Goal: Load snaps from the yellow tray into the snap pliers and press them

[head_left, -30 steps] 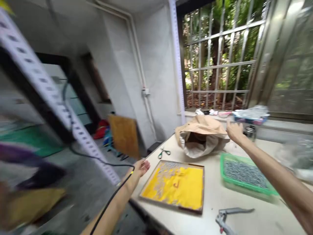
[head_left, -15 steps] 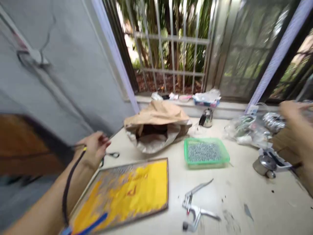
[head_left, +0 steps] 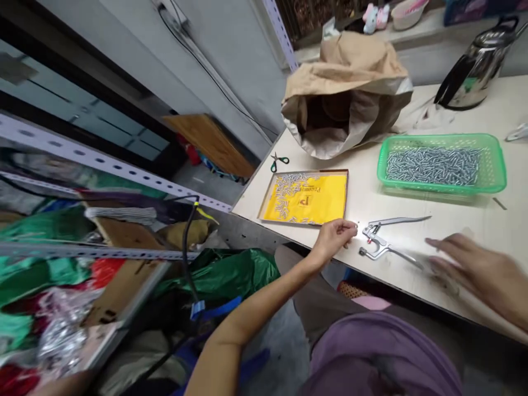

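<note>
My left hand [head_left: 336, 239] is at the table's front edge, thumb and fingertips pinched together; anything between them is too small to make out. Just beyond it lies a shallow tray with a yellow base [head_left: 328, 195], small metal pieces scattered over its left part. To the right of that hand, silver hand pliers [head_left: 381, 242] with spread handles rest on the table. My right hand [head_left: 478, 269], blurred by motion, hovers right of the pliers with its fingers stretched and apart. A green plastic basket [head_left: 441, 190] full of small metal pieces stands behind the pliers.
An open brown paper bag [head_left: 350, 104] stands at the back, with a metal kettle [head_left: 474, 69] to its right. Small scissors [head_left: 279, 161] lie at the table's left edge. Left of the table are a perforated metal shelf frame [head_left: 103, 252] and green plastic bags [head_left: 239, 278].
The view has tilted down and turned left. My left hand has come to the front edge beside the pliers; my right hand has come from the far right to near the pliers.
</note>
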`<state>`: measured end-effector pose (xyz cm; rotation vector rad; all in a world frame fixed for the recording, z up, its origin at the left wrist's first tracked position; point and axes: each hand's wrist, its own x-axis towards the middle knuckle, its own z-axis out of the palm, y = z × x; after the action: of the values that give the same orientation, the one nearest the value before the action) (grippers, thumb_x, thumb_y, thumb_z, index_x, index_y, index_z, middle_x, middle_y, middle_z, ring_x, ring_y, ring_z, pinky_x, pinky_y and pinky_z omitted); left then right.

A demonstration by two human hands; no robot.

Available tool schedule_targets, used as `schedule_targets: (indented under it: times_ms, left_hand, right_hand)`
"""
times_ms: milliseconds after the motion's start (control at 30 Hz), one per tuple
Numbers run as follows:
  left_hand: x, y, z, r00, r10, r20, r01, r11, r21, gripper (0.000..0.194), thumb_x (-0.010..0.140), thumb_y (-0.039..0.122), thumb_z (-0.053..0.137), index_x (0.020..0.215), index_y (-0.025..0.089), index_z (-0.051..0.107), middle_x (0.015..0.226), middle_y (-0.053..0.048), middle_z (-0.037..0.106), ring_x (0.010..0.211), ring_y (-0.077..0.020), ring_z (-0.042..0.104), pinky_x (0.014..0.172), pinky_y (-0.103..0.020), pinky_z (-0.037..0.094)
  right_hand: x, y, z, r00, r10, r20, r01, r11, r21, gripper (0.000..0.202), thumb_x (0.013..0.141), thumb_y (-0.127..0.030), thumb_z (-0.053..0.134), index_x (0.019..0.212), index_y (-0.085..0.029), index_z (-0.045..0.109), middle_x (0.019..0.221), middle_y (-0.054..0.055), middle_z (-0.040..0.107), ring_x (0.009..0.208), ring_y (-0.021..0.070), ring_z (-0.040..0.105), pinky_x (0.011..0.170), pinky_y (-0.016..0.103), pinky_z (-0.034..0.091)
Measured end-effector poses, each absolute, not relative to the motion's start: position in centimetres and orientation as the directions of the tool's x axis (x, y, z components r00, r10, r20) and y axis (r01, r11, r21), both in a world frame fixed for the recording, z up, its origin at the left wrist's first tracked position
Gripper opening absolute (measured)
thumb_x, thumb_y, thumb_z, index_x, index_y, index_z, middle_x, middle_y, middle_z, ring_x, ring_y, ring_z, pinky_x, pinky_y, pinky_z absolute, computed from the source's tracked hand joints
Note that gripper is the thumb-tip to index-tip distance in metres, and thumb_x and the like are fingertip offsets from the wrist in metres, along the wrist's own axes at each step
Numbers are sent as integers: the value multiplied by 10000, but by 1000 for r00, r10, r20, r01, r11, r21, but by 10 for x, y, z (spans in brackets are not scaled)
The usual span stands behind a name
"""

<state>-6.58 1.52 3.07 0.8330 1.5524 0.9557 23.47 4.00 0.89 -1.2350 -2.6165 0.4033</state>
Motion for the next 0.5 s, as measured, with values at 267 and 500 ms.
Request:
schedule_targets:
  times_ms: [267,500]
  left_hand:
    - [-47,19,6,-198,806,-558,228,591,774,72,713,122,652,764,79,680,529,57,531,459,-41,407,446,-170,291]
    - [-45,19,-5,-147,756,-638,365,641,675,141,714,211,690,767,83,712,454,67,473,425,-46,357,438,-187,235]
  right_hand:
    - [167,23,-8,-646,761,-55,752,623,-216,269,923,-130,316,996,-195,567,879,56,592,681,166,588,512,271,396]
    - [169,25,3,-632,739,-233,774,615,-148,266,868,-35,388,992,-196,561,913,58,580,814,184,570,581,284,340]
